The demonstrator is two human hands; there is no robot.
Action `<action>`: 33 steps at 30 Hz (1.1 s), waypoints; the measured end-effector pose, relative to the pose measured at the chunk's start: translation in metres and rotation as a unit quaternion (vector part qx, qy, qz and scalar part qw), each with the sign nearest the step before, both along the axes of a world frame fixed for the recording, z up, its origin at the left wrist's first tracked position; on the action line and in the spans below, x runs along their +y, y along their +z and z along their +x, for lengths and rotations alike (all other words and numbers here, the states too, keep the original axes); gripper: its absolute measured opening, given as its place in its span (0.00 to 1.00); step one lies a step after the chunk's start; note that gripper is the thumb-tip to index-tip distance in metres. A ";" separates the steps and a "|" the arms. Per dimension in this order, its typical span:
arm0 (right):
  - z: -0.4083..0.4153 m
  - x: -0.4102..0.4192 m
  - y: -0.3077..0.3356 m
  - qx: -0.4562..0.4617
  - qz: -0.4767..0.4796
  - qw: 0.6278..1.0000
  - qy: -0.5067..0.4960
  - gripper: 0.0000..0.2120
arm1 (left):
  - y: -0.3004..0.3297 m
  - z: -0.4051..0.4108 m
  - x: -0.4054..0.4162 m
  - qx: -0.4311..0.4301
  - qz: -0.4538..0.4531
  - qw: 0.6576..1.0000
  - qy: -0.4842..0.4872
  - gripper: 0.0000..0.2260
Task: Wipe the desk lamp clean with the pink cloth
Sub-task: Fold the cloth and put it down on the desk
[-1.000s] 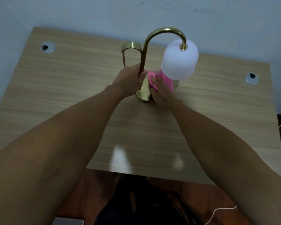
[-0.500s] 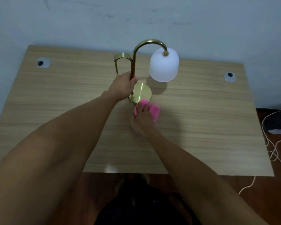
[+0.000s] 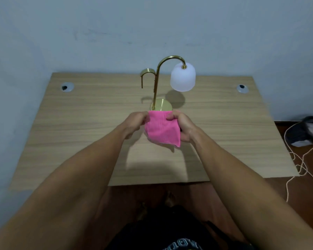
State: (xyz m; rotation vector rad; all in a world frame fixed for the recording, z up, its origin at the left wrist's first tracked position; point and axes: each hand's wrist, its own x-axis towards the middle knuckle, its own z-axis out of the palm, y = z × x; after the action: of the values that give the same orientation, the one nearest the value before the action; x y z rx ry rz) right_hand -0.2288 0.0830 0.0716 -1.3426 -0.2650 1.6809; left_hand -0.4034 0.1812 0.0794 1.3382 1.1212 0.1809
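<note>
Pink cloth [image 3: 162,129] held up above the table [image 3: 79,123], just short of the desk lamp [image 3: 156,82]. Left hand [image 3: 136,121] and right hand [image 3: 182,126] each pinch a top corner, grip clamped, likely refolding for a fresh face. Lamp stands untouched.

Pink cloth [image 3: 163,129], brass-gold lamp [image 3: 156,87] (white shade [image 3: 182,79]), pale woodgrain desk [image 3: 79,123].

A plain room at home: a wooden desk [image 3: 98,141] against a pale blue wall [image 3: 79,33], shoes [image 3: 307,131] and cord [image 3: 300,163] on the floor at the right.
</note>
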 end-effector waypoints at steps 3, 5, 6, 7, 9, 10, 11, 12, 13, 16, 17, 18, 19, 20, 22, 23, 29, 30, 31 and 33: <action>-0.005 -0.006 0.018 0.035 0.033 0.999 0.009 0.25 | 0.005 -0.013 -0.004 -0.079 -0.084 0.993 -0.010 0.09; -0.007 -0.007 0.025 0.038 0.040 0.998 0.012 0.30 | 0.013 -0.016 -0.007 -0.132 -0.111 0.985 -0.004 0.16; -0.008 -0.006 0.026 0.029 0.035 0.999 0.009 0.32 | 0.017 -0.016 -0.009 -0.143 -0.113 0.983 0.003 0.16; -0.009 -0.006 0.029 0.015 0.027 1.000 0.003 0.33 | 0.018 -0.015 -0.009 -0.148 -0.110 0.983 0.014 0.14; -0.008 -0.005 0.031 -0.016 0.008 1.000 -0.018 0.30 | 0.016 -0.013 -0.009 -0.146 -0.098 0.984 0.026 0.09; -0.007 -0.006 0.031 -0.034 0.000 0.999 -0.029 0.26 | 0.015 -0.012 -0.008 -0.142 -0.092 0.985 0.025 0.08; -0.004 -0.006 0.031 -0.056 -0.008 0.998 -0.036 0.22 | 0.012 -0.011 -0.007 -0.138 -0.088 0.986 0.023 0.09; -0.001 -0.008 0.031 -0.080 -0.019 0.996 -0.042 0.19 | 0.012 -0.010 -0.008 -0.132 -0.082 0.988 0.021 0.11; 0.003 -0.011 0.031 -0.101 -0.032 0.993 -0.048 0.16 | 0.011 -0.008 -0.008 -0.128 -0.073 0.989 0.021 0.12; 0.015 -0.023 0.032 -0.149 -0.059 0.985 -0.061 0.08 | 0.009 0.001 -0.014 -0.111 -0.036 0.993 0.031 0.15; 0.021 -0.028 0.031 -0.170 -0.064 0.982 -0.056 0.06 | 0.008 0.006 -0.016 -0.107 -0.022 0.994 0.030 0.15; 0.026 -0.032 0.030 -0.190 -0.069 0.978 -0.052 0.05 | 0.007 0.010 -0.018 -0.102 -0.009 0.994 0.029 0.15; 0.031 -0.037 0.029 -0.205 -0.070 0.975 -0.046 0.05 | 0.005 0.016 -0.021 -0.100 -0.002 0.995 0.027 0.14; 0.036 -0.041 0.028 -0.221 -0.068 0.972 -0.035 0.06 | 0.005 0.022 -0.026 -0.099 0.004 0.995 0.023 0.14; 0.048 -0.049 0.023 -0.252 -0.058 0.966 -0.004 0.06 | 0.004 0.034 -0.035 -0.092 0.020 0.996 0.003 0.13; 0.054 -0.054 0.020 -0.266 -0.054 0.962 0.011 0.07 | 0.002 0.041 -0.039 -0.083 0.030 0.996 -0.012 0.15; 0.107 -0.088 0.006 -0.331 -0.051 0.942 0.006 0.12 | -0.014 0.098 -0.067 -0.060 -0.017 0.997 -0.046 0.21; 0.117 -0.094 0.003 -0.336 -0.050 0.941 0.002 0.11 | -0.014 0.108 -0.074 -0.054 -0.031 0.997 -0.054 0.19; 0.129 -0.100 -0.002 -0.344 -0.048 0.938 0.001 0.11 | -0.016 0.117 -0.081 -0.050 -0.046 0.996 -0.065 0.16; 0.153 -0.113 -0.011 -0.364 -0.049 0.930 0.007 0.10 | -0.024 0.137 -0.093 -0.029 -0.058 0.995 -0.078 0.15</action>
State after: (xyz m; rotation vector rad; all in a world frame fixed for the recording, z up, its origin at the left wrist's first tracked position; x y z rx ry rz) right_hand -0.0754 -0.0302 0.0608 -2.0078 -0.6210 1.1497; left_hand -0.2665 0.0881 0.0555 1.3028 0.9591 0.0384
